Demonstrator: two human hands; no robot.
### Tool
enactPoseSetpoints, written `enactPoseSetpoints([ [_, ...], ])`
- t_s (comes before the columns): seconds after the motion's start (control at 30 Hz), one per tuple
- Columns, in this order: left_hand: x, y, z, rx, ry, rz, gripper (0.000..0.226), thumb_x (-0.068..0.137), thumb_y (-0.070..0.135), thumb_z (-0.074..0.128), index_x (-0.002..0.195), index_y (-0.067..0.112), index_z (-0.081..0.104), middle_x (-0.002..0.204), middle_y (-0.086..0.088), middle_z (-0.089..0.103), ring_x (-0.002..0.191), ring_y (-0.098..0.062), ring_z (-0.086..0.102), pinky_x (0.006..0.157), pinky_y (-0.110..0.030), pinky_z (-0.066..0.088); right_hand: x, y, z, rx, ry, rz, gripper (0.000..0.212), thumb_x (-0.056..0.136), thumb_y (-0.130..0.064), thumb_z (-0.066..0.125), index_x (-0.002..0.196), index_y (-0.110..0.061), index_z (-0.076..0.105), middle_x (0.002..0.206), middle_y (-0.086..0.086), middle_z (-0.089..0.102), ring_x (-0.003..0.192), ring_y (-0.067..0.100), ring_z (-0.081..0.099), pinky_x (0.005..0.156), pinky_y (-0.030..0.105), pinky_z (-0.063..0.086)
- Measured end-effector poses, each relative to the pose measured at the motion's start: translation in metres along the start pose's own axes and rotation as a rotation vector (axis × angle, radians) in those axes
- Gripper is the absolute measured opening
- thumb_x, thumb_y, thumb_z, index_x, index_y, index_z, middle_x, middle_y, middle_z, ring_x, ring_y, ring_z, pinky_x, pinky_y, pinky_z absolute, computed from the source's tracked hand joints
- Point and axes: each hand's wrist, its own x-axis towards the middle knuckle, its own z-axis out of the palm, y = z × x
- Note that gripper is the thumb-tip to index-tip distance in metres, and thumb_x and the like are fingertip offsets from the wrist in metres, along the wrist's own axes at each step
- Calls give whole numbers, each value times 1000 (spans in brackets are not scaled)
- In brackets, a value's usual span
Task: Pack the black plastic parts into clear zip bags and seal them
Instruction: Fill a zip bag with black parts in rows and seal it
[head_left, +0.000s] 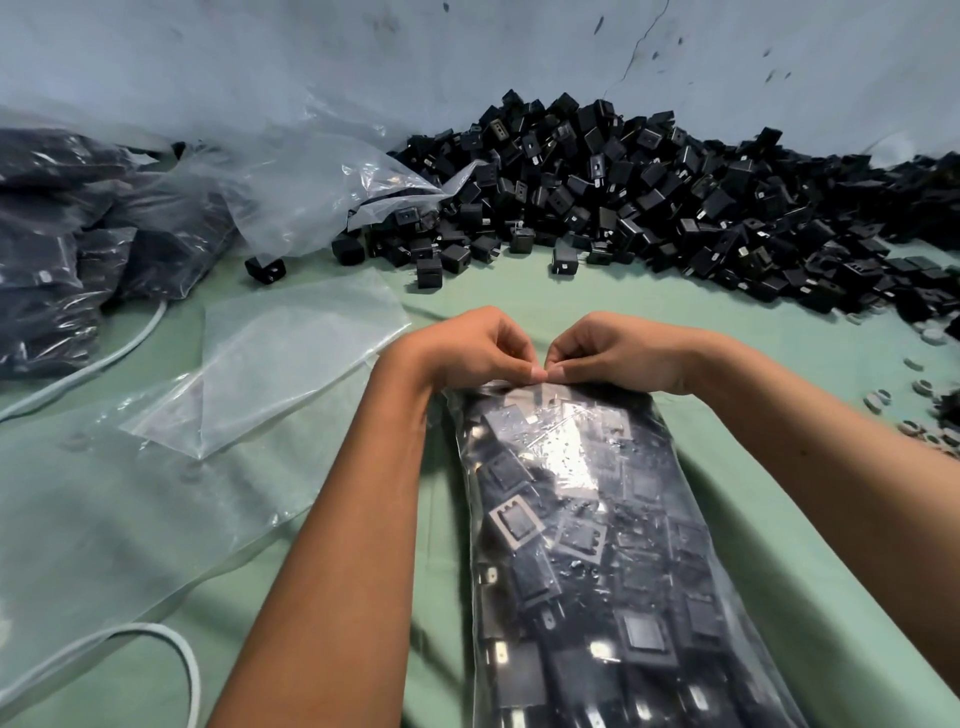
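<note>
Head view: packed bags (47, 249) lay far left, empty clear bags (291, 358) nearer on the green cloth (810, 561). At centre the left hand (467, 348) and right hand (618, 351) met, fingers curled, thumb and forefinger of each pinching the top edge of the full bag (597, 545). Loose black parts (649, 192) were heaped far right against the wall (467, 47).
</note>
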Motion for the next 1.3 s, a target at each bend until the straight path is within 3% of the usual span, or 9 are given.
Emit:
enactPoseSetpoints([
  [0.27, -2, -6, 1, -77, -39, -31, 24, 93, 24, 75, 85, 1, 72, 75, -20, 56, 68, -30, 48, 59, -38, 37, -6, 1, -11, 17, -57, 58, 28, 100, -31, 67, 90, -6, 73, 80, 21, 62, 72, 30, 53, 68, 46, 43],
  [0.33, -1, -7, -1, -50, -14, -39, 22, 91, 27, 77, 83, 6, 76, 74, -15, 62, 69, -24, 53, 62, -33, 42, -6, 5, -12, 67, -56, 52, 23, 100, -26, 67, 90, -5, 74, 80, 22, 61, 73, 32, 51, 68, 45, 42],
  [0.47, 0, -9, -6, 38, -25, -51, 15, 89, 27, 78, 87, 12, 79, 80, -1, 74, 71, -9, 61, 78, -29, 49, -5, 10, -5, 82, 4, 18, 22, 101, -21, 66, 81, -15, 75, 70, 12, 58, 63, 21, 46, 53, 27, 37],
  [0.6, -2, -7, -4, 19, -37, -30, 9, 91, 16, 76, 86, 8, 77, 80, -4, 71, 73, -13, 60, 78, -29, 48, -4, 11, -4, 33, 24, 13, 24, 101, -23, 67, 83, -9, 72, 64, 5, 57, 57, 13, 45, 49, 19, 37],
  [0.77, -5, -6, -3, 4, -48, 6, 14, 92, 7, 72, 78, 13, 74, 70, 3, 69, 64, -5, 60, 69, -18, 48, -4, 11, -7, 32, 16, 25, 23, 98, -29, 70, 88, -9, 75, 74, 15, 66, 65, 21, 55, 59, 30, 46],
  [0.87, -7, -7, -4, -13, -49, 4, 11, 91, 6, 73, 81, 12, 75, 77, -2, 72, 72, -12, 63, 80, -28, 51, -9, 13, -17, -25, -8, 61, 21, 97, -32, 71, 89, -14, 79, 82, 12, 75, 71, 15, 62, 70, 31, 49],
  [0.97, -1, -3, 1, 30, -20, -3, 7, 90, 19, 77, 83, 18, 78, 82, 2, 77, 80, -12, 68, 93, -38, 53, -13, 18, -18, 41, 8, 54, 17, 97, -26, 72, 85, -15, 79, 78, 6, 73, 71, 14, 61, 68, 27, 47],
  [1.1, 8, 6, 12, 117, -22, 10, 17, 89, 36, 78, 84, 19, 78, 83, 1, 77, 73, -8, 62, 84, -39, 54, -12, 23, -10, 80, 59, 26, 18, 96, -23, 72, 80, -16, 78, 73, 3, 70, 66, 11, 57, 62, 23, 44],
  [1.3, 7, 5, 12, 69, -58, 30, 18, 93, 32, 74, 83, 18, 75, 73, 4, 69, 66, -11, 59, 70, -32, 47, -14, 23, -9, 101, 86, 10, 19, 95, -26, 73, 79, -16, 78, 70, 0, 70, 63, 7, 57, 59, 17, 44],
])
